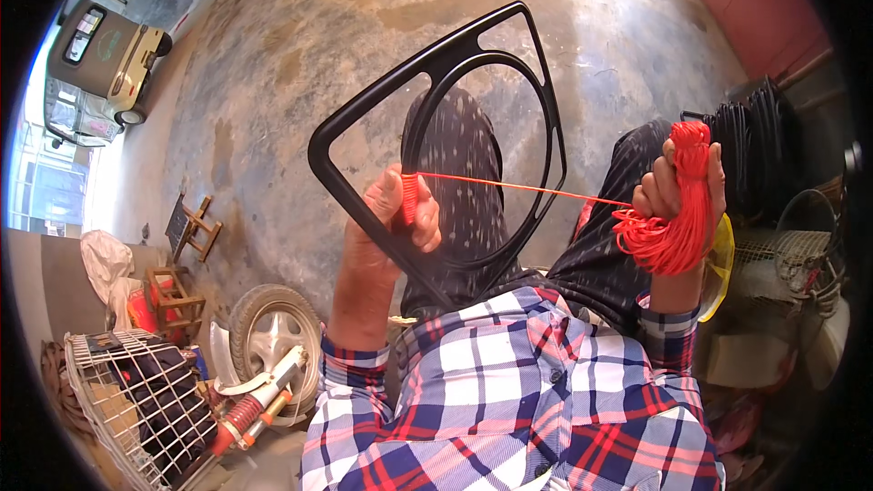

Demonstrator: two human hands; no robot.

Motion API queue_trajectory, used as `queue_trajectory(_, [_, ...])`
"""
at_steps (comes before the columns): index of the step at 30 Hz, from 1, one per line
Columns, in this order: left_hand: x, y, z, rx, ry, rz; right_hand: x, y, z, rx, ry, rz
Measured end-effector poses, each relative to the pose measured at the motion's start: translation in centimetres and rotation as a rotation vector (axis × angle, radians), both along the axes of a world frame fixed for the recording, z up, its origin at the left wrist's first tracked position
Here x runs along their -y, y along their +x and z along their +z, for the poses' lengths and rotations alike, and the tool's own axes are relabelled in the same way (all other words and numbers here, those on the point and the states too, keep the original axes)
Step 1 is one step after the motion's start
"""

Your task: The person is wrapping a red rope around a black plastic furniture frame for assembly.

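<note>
My left hand [391, 218] grips a black metal frame [436, 64], a rounded square with an inner ring, where red cord [408, 198] is wound around the ring. A taut strand of the cord [518, 186] runs right to my right hand [668, 186], which is closed around a thick hank of the same red cord [682, 218]. The frame is held up over my lap, above dark dotted trousers. My sleeves are red, white and blue plaid.
A stack of similar black frames [755, 145] stands at the right beside a wire guard [805, 245]. At the lower left are a wheel [273, 332], a wire basket [136, 400], small wooden stools [193, 227] and a shock absorber. A three-wheeled vehicle [100, 64] is parked at the upper left on the concrete floor.
</note>
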State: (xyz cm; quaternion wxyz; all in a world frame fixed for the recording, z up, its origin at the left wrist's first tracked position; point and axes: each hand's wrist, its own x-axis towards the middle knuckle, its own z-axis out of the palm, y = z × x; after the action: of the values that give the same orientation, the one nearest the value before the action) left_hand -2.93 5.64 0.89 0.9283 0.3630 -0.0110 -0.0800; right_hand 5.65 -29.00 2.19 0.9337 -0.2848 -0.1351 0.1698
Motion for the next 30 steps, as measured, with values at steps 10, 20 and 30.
queue_trajectory(10, [0.2,0.6,0.1,0.027,-0.138,-0.025,-0.1,-0.2,-0.2,-0.016,0.016,0.001])
queue_trajectory(20, [-0.1,0.1,0.7,-0.069,-0.125,0.081,-0.5,0.1,-1.0,-0.072,-0.018,-0.015])
queue_trajectory(30, [3.4,-0.2,2.1,-0.055,0.116,0.289,-4.1,0.5,-0.3,-0.160,-0.093,0.027])
